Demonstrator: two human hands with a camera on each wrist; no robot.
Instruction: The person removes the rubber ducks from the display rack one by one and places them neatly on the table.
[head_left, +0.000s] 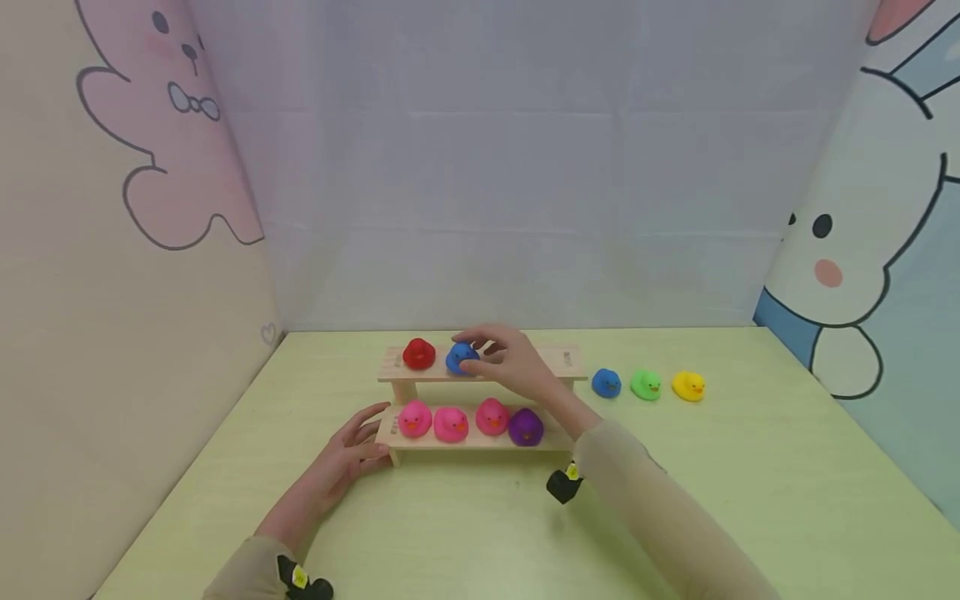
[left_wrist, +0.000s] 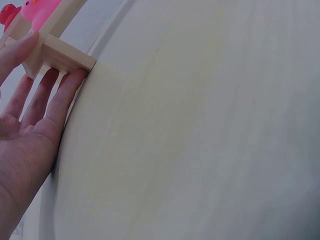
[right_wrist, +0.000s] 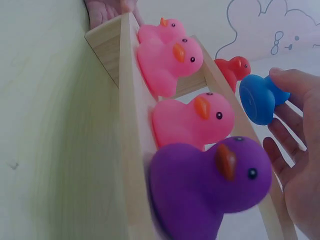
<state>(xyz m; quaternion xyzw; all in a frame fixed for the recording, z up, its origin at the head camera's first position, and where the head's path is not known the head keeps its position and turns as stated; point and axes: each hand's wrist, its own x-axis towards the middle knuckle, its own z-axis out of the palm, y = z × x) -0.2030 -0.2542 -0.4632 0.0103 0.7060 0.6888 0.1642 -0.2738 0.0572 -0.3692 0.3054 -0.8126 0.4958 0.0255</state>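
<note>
My right hand (head_left: 513,362) pinches a blue rubber duck (head_left: 460,357) between thumb and fingers over the upper shelf of a two-step wooden rack (head_left: 480,445). In the right wrist view that blue duck (right_wrist: 256,100) is tilted, its flat underside showing. Beside it on the upper shelf sits a red duck (head_left: 419,354). Three pink ducks (head_left: 451,425) and a purple duck (head_left: 526,427) stand along the lower shelf. At the rack's left end, my left hand (head_left: 351,450) holds the lower step, thumb on one side and fingers against the wooden end (left_wrist: 67,56).
On the table (head_left: 465,533), right of the rack, a second blue duck (head_left: 606,383), a green duck (head_left: 646,385) and a yellow duck (head_left: 688,386) stand in a row. A pale curtain (head_left: 510,183) hangs behind the table, with cartoon-printed panels at both sides.
</note>
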